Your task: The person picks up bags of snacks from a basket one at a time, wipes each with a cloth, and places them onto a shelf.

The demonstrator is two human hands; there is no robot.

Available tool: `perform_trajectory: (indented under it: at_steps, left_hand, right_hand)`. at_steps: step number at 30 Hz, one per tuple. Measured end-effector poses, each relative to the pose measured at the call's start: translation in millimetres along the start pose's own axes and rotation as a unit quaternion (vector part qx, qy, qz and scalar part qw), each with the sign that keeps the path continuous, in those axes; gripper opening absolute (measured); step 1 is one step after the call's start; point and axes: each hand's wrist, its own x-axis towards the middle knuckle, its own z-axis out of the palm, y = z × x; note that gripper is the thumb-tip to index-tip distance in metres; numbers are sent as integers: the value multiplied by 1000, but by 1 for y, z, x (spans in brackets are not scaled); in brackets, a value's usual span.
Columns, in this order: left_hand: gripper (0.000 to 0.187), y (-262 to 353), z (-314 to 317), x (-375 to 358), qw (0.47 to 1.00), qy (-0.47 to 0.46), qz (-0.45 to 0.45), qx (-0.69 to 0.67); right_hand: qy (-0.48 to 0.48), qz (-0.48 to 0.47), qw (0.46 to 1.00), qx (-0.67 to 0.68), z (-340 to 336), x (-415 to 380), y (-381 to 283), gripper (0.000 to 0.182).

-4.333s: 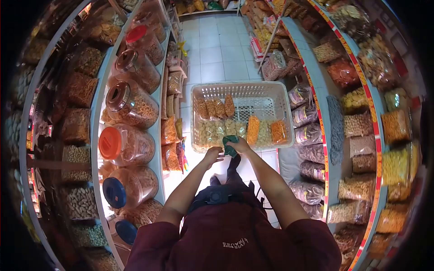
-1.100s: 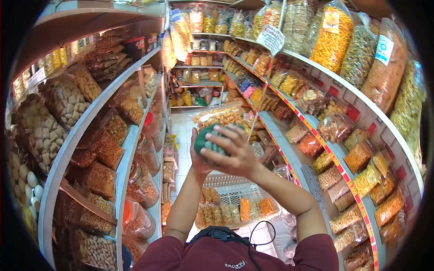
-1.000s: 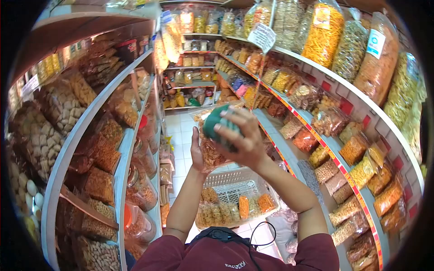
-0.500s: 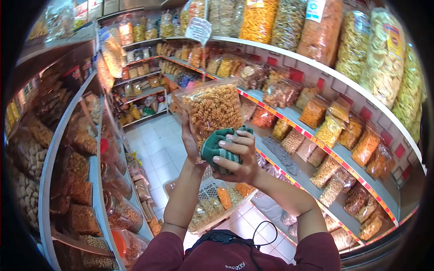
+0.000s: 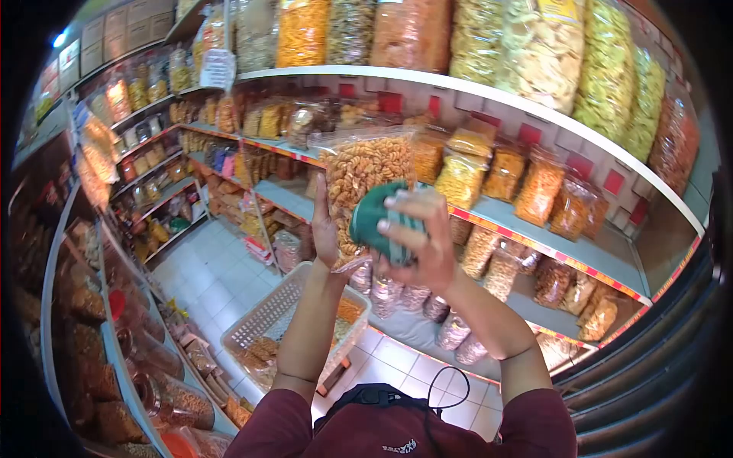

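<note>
My left hand (image 5: 324, 229) holds up a clear bag of orange curly snacks (image 5: 366, 172) in front of the right-hand shelves. My right hand (image 5: 424, 244) presses a bunched green cloth (image 5: 374, 217) against the lower front of the bag. Both arms are raised at about face height. Part of the bag's lower edge is hidden behind the cloth and my right hand.
A white plastic basket (image 5: 267, 313) with several snack packs sits on the tiled floor below my arms. Shelves of bagged snacks (image 5: 534, 191) run along the right, large bags (image 5: 489, 38) on top. Jars and packets line the left shelves (image 5: 114, 336).
I have turned right toward the shelves. The bag stays raised in my left hand, and my right hand with the cloth has moved up onto the bag's front.
</note>
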Motion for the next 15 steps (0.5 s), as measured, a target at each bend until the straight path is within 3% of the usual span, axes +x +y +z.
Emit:
perform_trajectory:
  at_steps: [1, 2, 9, 14, 15]
  left_hand:
    - [74, -15, 4, 11, 999, 3, 16, 29]
    - [66, -28, 13, 20, 998, -68, 16, 2]
    - [58, -123, 12, 68, 996, -10, -77, -39]
    - [52, -183, 3, 89, 985, 57, -145, -76]
    - [56, -197, -11, 94, 985, 28, -153, -81]
  right_hand:
    - [7, 22, 999, -23, -14, 1, 9, 46]
    - [13, 43, 998, -46, -28, 3, 21, 46]
    - [43, 278, 959, -29, -106, -12, 74, 40]
    - [34, 281, 952, -114, -148, -71, 75, 37]
    - [16, 288, 951, -114, -155, -86, 69, 38]
